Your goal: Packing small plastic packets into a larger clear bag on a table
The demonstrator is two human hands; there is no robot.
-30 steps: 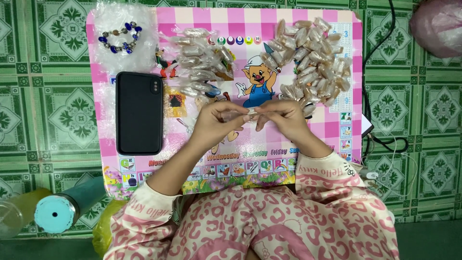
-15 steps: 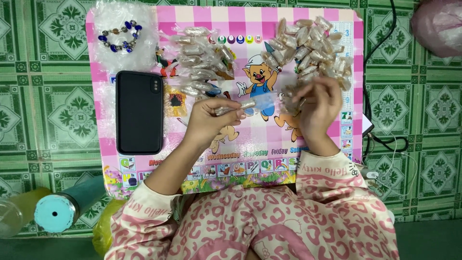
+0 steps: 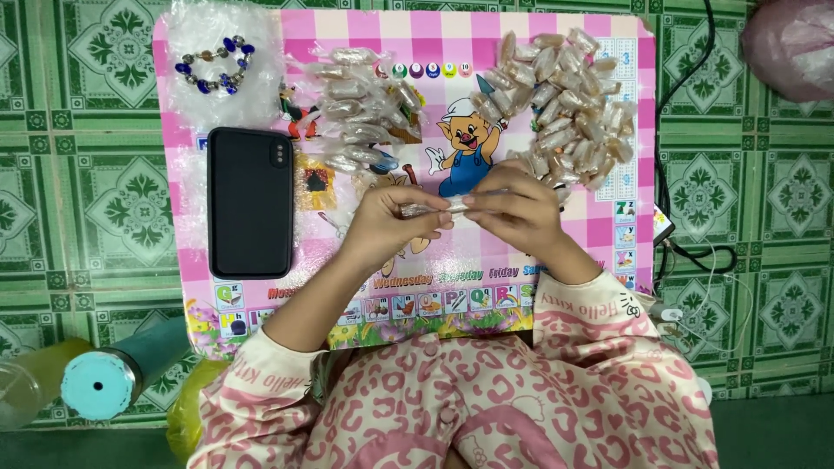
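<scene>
Right, both hands are together over the middle of the pink checked cartoon-printed surface point(image 3: 573, 26), and between them sits one small clear plastic-wrapped packet point(image 3: 432, 208). The left hand point(image 3: 391, 227) has its fingers curled shut around the packet's left end, while the right hand point(image 3: 514, 208) pinches the other end with fingertips closed on it. The packet is lifted just above the cartoon pig in blue overalls point(image 3: 465, 143) printed on the surface.

Up to the right, just beside the right hand, lies a loose heap of beige wrapped packets point(image 3: 565, 95). On the other side of the pig, a second pile of clear wrapped packets point(image 3: 360, 108) sits near the left hand. Further left rests a black rectangular phone point(image 3: 250, 201), lying flat, and above it a bracelet of blue and silver beads point(image 3: 213, 65) on a sheet of clear bubble wrap point(image 3: 252, 35).

Down on the green patterned tile floor point(image 3: 87, 200), a teal cylindrical bottle point(image 3: 113, 375) lies beside the left sleeve of the pink leopard-print pyjamas point(image 3: 486, 399).
</scene>
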